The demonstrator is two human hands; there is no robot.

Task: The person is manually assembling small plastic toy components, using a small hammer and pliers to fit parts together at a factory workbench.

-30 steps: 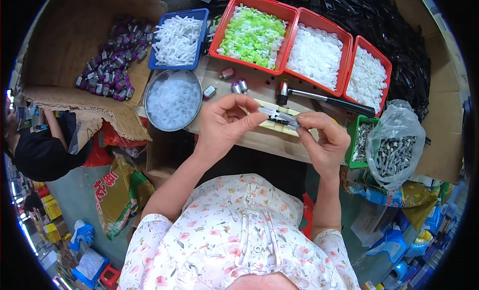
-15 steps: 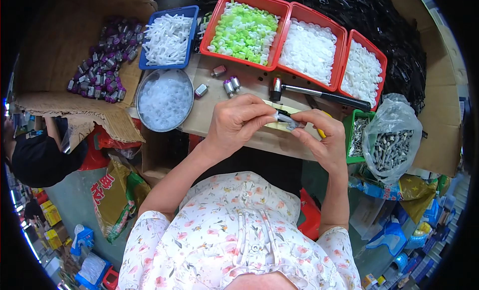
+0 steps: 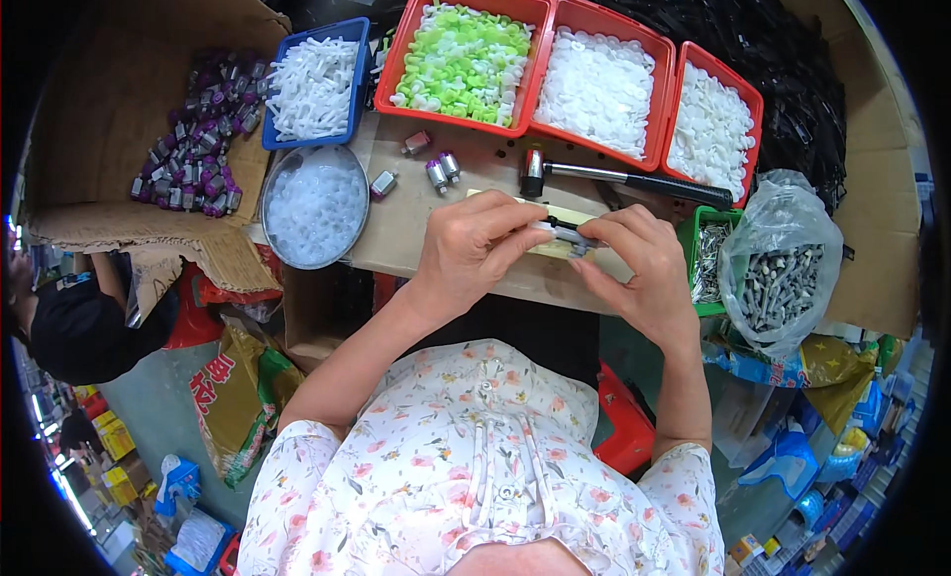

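Between my two hands is a small, slim assembly [image 3: 567, 233] with a black strip and a grey, partly see-through body. My left hand [image 3: 466, 247] pinches its left end with thumb and forefinger. At its other end, my right hand [image 3: 649, 264] has forefinger and thumb curled around the grey tip. A pale yellow block [image 3: 540, 249] lies on the bench under the piece, partly hidden by my fingers. Just beyond it rests a hammer [image 3: 684, 188] with a black handle. Several small motors [image 3: 436, 175] with purple or reddish ends lie loose left of the hammer.
Red trays [image 3: 538, 66] of green and white small parts line the back. At left stand a blue tray [image 3: 357, 91] of white sticks, a round bowl [image 3: 265, 214] and a carton [image 3: 89, 110] of motors. A green tray [image 3: 688, 241] and a plastic bag [image 3: 792, 205] of metal parts sit right.
My right hand has opened slightly and shifted at the right end of the assembly, which now lies flatter over the yellow block. The whole view has shifted a little.
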